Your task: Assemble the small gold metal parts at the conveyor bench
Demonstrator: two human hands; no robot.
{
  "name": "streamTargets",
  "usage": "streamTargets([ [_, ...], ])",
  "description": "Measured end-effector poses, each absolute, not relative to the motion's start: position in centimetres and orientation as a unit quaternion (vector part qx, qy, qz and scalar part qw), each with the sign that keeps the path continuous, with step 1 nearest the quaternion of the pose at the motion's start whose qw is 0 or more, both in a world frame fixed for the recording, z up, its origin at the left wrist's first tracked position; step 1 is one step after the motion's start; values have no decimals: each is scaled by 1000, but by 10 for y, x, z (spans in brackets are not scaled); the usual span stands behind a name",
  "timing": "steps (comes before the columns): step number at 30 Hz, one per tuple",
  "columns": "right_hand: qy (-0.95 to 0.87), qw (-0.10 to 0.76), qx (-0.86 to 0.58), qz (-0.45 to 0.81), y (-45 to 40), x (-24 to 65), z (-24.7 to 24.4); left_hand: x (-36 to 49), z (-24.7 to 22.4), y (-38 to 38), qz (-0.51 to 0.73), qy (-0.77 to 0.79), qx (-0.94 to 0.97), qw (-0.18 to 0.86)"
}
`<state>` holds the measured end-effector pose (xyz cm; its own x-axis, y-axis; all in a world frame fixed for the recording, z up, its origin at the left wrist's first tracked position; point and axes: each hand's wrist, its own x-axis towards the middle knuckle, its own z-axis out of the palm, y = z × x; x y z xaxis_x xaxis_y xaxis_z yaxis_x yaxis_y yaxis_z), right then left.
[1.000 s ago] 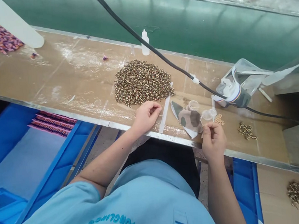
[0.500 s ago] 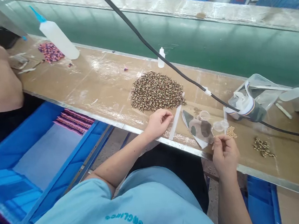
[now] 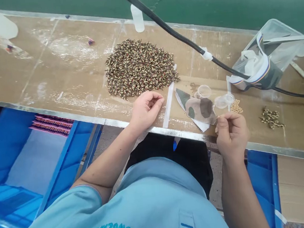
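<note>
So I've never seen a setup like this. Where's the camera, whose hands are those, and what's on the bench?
There's no machine here. One camera worn on a person's head looks down at their own bare hands. The left hand is near a heap of small speckled brown pieces on a tan bench. The right hand is beside a patterned cloth scrap and clear plastic cups. Both hands pinch their fingertips together; anything held is too small to see.

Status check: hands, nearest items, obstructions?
Left hand pinched at bench edge, beside white strip. Right hand pinched beside camouflage fabric scrap. Anything held too small to tell. Black cable overhead, off hands.
</note>
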<state>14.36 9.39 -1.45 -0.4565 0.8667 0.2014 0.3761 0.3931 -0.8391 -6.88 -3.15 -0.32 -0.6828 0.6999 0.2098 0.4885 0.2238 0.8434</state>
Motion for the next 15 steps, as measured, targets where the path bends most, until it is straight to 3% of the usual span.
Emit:
streamTargets([
  [15,-756,342,-383,406,93,143,-10,-69,0,-31,491,773,382,124],
])
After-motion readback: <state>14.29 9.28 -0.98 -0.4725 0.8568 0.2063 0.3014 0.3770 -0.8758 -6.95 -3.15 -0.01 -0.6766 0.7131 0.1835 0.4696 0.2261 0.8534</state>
